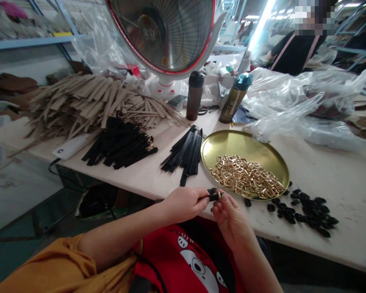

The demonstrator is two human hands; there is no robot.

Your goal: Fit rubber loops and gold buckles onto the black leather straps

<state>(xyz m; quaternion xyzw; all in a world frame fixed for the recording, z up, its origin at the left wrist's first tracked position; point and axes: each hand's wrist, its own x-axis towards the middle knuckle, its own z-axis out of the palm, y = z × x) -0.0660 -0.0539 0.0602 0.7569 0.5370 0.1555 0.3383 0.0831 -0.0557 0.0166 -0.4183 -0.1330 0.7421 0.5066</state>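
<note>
My left hand is closed around a short black strap piece at the table's near edge. My right hand pinches the other end of the same piece, where a small gold buckle shows at my fingertips. Just beyond my hands sits a round brass tray holding a heap of gold buckles. A bundle of black straps lies left of the tray. Small black loops are scattered on the table to the right.
A bigger pile of black straps and a heap of tan strips lie at the left. A round heater, two bottles and clear plastic bags stand behind. Another person works at the far right.
</note>
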